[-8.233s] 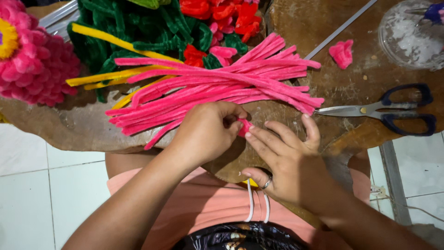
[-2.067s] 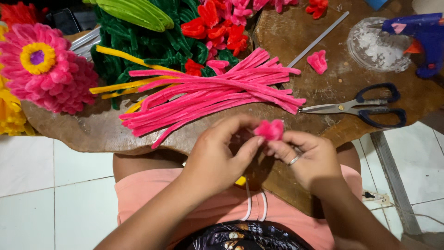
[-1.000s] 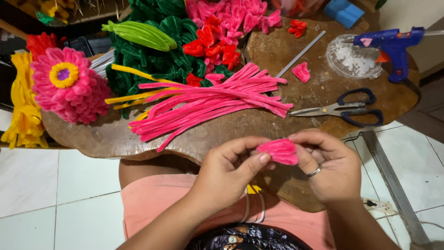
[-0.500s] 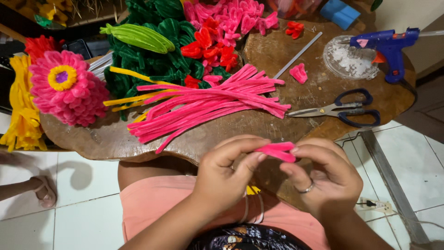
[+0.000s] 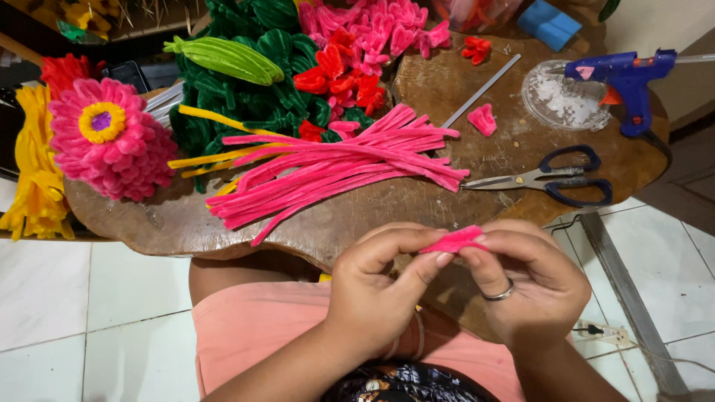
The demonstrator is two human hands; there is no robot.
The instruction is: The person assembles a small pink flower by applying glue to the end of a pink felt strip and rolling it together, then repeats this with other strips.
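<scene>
at the left edge of the frame a bundle of yellow fuzzy stems [image 5: 33, 182] hangs off the wooden surface [image 5: 357, 216], and beside it sits a finished pink flower with a yellow centre [image 5: 108, 141], in the same place as half a second ago. to its right a heap of dark green stems [image 5: 246, 97] carries a light green pod shape [image 5: 223, 59], with red petals [image 5: 339, 78] and pink petals [image 5: 372, 22] behind. a sheaf of long pink stems [image 5: 342, 167] lies across the middle of the surface, untouched. below it, at centre bottom, the left hand [image 5: 372, 286] and right hand [image 5: 532, 279] meet over the lap, both pinching a small folded pink piece [image 5: 454, 240] between thumb and fingertips. since a second ago the piece has gone from a rounder puff to a flatter, narrower strip, and the hands have drawn closer together, so the shaping seems to be at a pressing or folding stage. a ring sits on the right hand. further right lie a loose pink petal [image 5: 482, 119], a thin grey stick [image 5: 480, 91], scissors [image 5: 551, 179], a clear round dish [image 5: 558, 97] and a blue glue gun [image 5: 625, 78].
</scene>
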